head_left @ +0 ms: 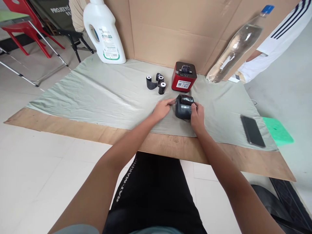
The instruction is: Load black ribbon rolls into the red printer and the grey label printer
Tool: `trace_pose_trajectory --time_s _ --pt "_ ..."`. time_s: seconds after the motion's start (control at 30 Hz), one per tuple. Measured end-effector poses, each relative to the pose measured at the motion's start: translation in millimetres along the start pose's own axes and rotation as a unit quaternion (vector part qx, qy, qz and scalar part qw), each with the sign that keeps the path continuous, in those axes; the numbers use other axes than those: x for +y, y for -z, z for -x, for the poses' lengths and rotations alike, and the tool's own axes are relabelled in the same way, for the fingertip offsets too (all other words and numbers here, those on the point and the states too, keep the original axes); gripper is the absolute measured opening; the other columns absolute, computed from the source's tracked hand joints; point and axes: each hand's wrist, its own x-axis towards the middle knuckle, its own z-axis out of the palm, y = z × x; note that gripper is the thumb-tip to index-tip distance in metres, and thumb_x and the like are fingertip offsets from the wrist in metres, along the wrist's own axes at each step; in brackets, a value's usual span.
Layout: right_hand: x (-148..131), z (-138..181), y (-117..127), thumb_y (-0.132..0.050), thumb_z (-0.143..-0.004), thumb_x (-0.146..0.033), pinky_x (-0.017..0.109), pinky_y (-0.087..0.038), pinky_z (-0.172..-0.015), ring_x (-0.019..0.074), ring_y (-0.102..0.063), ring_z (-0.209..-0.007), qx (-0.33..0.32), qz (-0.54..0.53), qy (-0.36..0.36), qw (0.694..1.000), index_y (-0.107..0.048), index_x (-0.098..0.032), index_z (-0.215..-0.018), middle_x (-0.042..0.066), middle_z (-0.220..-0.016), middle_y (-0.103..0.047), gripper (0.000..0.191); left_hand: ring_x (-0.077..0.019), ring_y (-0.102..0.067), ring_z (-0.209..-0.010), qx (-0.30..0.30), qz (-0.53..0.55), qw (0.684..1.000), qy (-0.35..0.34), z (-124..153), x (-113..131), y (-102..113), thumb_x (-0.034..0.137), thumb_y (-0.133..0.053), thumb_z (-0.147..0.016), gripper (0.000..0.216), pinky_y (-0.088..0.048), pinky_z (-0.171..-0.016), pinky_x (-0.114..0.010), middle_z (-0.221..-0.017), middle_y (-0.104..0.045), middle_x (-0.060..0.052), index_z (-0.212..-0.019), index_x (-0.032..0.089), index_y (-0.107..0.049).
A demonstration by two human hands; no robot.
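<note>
A small dark-grey portable printer [184, 112] stands on the cloth between my hands, with a shiny black roll [187, 100] showing at its top. My right hand [198, 116] grips the printer's right side, the thumb on its front edge. From the left, my left hand [162, 109] reaches in with its forefinger stretched to the printer's left side; its other fingers are partly hidden. Behind the printer sits a red and black box-shaped device [184, 78] with a dark roll in its top. Several small black rolls with white cores, including one roll [162, 88] in front, stand left of it.
Grey-green cloth [117, 97] covers a wooden board [170, 143]. A white detergent bottle [104, 35] stands back left; a clear bottle with blue cap [237, 45] leans back right against a cardboard wall [168, 32]. A phone [253, 130] lies at right. A person's white sleeve [280, 39] shows behind.
</note>
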Motion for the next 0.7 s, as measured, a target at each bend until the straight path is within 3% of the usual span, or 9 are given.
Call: trace_pose_trajectory --time_s 0.2,0.47,0.7 --pt "3 -3 1 -0.041 -0.098 -0.070 0.051 -0.044 -0.114 0.0292 -0.057 -0.127 -0.006 -0.015 -0.003 1.000 -0.060 -0.019 -0.125 0.017 -0.131 -0.062 0.061 -0.0197 -0.070 -0.129 0.011 0.101 0.994 0.039 0 7 -2 0.001 -0.036 -0.092 0.068 -0.049 -0.119 -0.037 -0.134 -0.076 -0.009 -0.157 0.013 -0.051" --pt "6 -7 4 -0.043 -0.098 -0.071 0.051 -0.046 -0.110 0.0285 -0.060 -0.121 -0.012 -0.027 -0.009 1.000 -0.061 -0.019 -0.124 0.015 -0.128 -0.066 0.061 -0.0218 -0.066 -0.135 0.000 0.042 0.999 0.020 6 9 0 0.002 -0.042 -0.088 0.066 -0.046 -0.122 -0.039 -0.135 -0.076 -0.007 -0.152 0.014 -0.056" --pt "1 -3 3 -0.047 -0.092 -0.082 0.052 -0.048 -0.108 0.0292 -0.060 -0.115 -0.018 0.024 0.015 0.999 -0.066 -0.016 -0.112 0.015 -0.114 -0.064 0.072 -0.0239 -0.066 -0.134 -0.010 -0.060 0.998 -0.009 4 14 4 0.001 -0.048 -0.087 0.046 -0.049 -0.119 -0.035 -0.132 -0.077 -0.005 -0.118 0.015 -0.079"
